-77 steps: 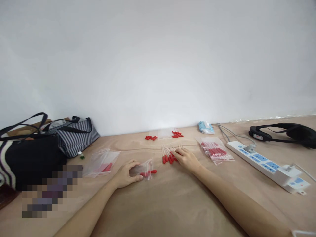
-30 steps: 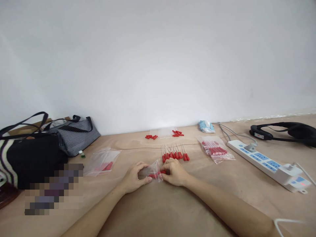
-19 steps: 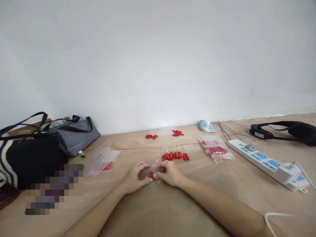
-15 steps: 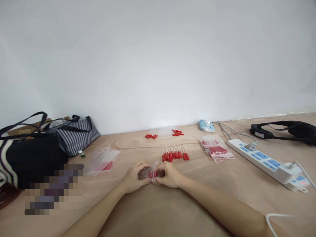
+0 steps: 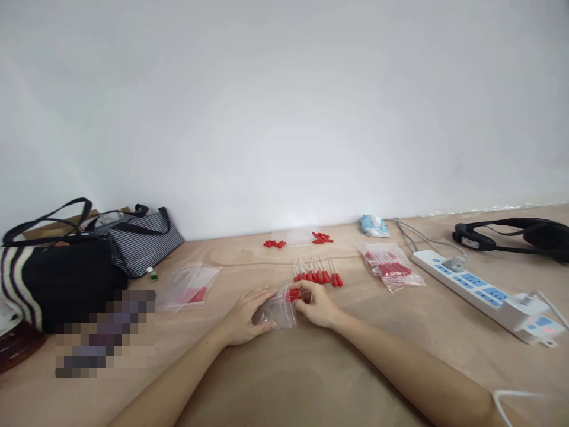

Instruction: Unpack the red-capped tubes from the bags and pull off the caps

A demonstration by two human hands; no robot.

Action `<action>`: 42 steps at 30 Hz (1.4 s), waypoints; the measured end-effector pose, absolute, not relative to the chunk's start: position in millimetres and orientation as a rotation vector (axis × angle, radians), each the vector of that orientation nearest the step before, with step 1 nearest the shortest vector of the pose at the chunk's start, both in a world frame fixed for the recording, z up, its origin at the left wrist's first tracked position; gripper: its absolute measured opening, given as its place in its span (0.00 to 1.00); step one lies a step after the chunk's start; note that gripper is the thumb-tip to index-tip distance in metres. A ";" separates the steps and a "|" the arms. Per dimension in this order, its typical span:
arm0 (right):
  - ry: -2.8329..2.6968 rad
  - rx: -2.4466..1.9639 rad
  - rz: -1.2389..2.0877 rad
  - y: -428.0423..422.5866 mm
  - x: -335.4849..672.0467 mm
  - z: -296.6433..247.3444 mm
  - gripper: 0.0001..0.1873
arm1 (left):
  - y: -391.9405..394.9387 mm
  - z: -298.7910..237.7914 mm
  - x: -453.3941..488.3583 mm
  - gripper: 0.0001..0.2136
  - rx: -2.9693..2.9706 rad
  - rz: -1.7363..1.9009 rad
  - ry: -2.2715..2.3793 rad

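Observation:
My left hand [image 5: 246,317] holds a small clear zip bag [image 5: 275,313] between its thumb and its stretched fingers, low over the table. At the bag's right-hand edge my right hand [image 5: 317,303] is closed, thumb and fingers pinching red-handled pieces [image 5: 293,293]. Whether these are inside the bag's mouth or just against it, I cannot tell. Just beyond my right hand lies a row of several red-handled sticks with thin pale shafts [image 5: 313,276], handles towards me.
Left are a flat clear bag with red pieces [image 5: 193,295], a black bag [image 5: 84,281] and a striped bag [image 5: 144,246]. Right are filled bags [image 5: 393,268], a power strip [image 5: 466,284], a blue packet [image 5: 374,225] and a black headset [image 5: 471,237]. More red-handled sticks [image 5: 322,237] lie by the wall.
Both hands were around the bag with red showing at its middle. Now the bag lies more spread out, and my right hand has shifted right and pinches red-handled pieces at its edge.

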State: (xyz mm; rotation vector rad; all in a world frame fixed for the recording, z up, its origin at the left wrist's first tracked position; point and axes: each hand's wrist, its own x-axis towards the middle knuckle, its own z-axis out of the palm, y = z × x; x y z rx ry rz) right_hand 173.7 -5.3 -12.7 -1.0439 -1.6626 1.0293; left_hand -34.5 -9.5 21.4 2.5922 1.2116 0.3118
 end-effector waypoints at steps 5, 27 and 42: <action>-1.515 -0.917 1.266 -5.2 173.6 -17.5 0.13 | -12.3 26.0 -35.0 0.35 2.704 0.034 1.175; -1.661 -1.074 -0.033 15.8 296.4 -24.1 0.12 | -18.0 14.0 -12.5 0.19 2.669 0.470 1.297; -2.116 -1.179 -0.148 8.9 274.7 -21.0 0.16 | -18.8 32.5 -10.5 0.18 2.482 0.339 1.615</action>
